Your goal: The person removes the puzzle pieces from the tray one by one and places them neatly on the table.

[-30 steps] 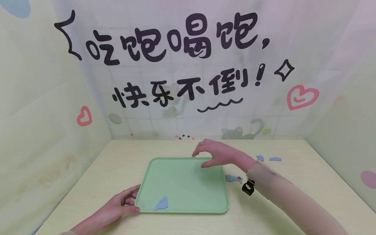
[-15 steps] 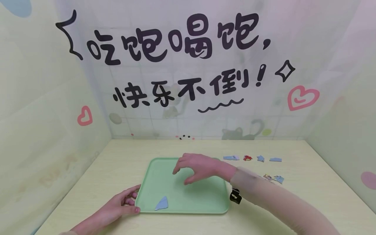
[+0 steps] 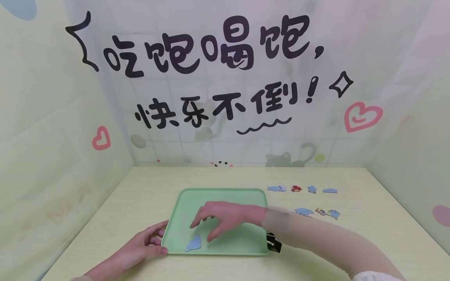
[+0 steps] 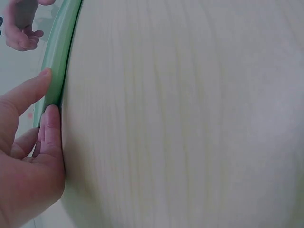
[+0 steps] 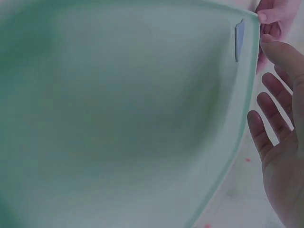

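A flat, light-blue cardboard-like piece (image 3: 193, 243) with jagged edges lies in the front left corner of a shallow green tray (image 3: 242, 242). At that corner my left hand (image 3: 142, 242) holds the tray, its thumb on the rim and its fingers against the outer side, as the left wrist view shows. My right hand (image 3: 223, 216) hovers palm down over the tray with relaxed, spread fingers and nothing in them. Its thumb and fingertips point toward the blue piece, just behind and to the right of it in the head view.
To the tray's right, several similar pieces lie on the wooden table. The back row holds a long blue one (image 3: 276, 188) and a red one (image 3: 296, 189); nearer are a blue piece (image 3: 304, 212) and a patterned one (image 3: 333, 213). Printed cloth walls enclose the table.
My right hand has moved left and toward the front over the tray, uncovering pieces on the right of the table. My left hand, the tray and the blue piece in it have stayed put.
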Tool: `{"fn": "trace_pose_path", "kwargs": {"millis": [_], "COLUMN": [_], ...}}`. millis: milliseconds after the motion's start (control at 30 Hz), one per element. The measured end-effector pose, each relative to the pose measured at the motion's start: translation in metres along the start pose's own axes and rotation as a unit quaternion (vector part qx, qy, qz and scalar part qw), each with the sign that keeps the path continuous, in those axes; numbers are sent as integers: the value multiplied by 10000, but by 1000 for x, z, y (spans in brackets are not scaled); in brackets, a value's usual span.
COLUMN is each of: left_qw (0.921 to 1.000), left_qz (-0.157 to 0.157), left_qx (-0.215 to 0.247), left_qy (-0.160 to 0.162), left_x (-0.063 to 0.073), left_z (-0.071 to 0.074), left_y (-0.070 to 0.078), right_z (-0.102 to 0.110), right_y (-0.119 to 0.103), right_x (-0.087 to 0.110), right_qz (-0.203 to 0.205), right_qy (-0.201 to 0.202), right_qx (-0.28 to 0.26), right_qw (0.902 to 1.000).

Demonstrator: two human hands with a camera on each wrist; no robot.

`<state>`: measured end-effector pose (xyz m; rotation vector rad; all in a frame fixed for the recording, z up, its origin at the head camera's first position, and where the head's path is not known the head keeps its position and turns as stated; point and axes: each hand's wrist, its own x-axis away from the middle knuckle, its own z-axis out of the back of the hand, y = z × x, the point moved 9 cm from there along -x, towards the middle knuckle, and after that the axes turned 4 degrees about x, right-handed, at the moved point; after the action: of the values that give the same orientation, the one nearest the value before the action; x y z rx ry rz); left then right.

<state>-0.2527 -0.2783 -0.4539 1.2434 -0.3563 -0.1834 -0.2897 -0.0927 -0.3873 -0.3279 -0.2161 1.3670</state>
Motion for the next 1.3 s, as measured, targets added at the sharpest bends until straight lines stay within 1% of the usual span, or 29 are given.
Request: {"fn": "trace_pose_path", "kwargs": {"millis": [67,200,333,467,567,700,1000,1300], "left_qw": [10000,10000,9999,9999,9999,9999,9999,9998], "left_qz": [23,28,3,40,72,83,80,132], "left_qx": [-22,-79,-136,-135,-128,-115,-114,-157], "left_qy": [3,-4,-4,-5,6,23,40,77], "left_x": [0,-1,0,0,0,0,0,-1], "left_z": [0,0,1,1,1,1,2,1], "left_y": [-1,-2,-1,-1,-1,0,-1,-1], "right_z": [-6,-17,-22,-28,-32,-34,-35,-36], "right_y": [2,4,1,0,2,3,3,4], "right_x": [-3,-10,-16,-22,-25,-26,-25,-25], "right_qz": [44,124,308,393,314,207,96,-42], "right_qy": [-30,-134,-198,-291,-358,-402,-359,-371], "right_qx": [-77,-13,117,264,334,286,-179,-267], "right_qw": [10000,9998,9993,9985,9983,9986,9991,9989]}}
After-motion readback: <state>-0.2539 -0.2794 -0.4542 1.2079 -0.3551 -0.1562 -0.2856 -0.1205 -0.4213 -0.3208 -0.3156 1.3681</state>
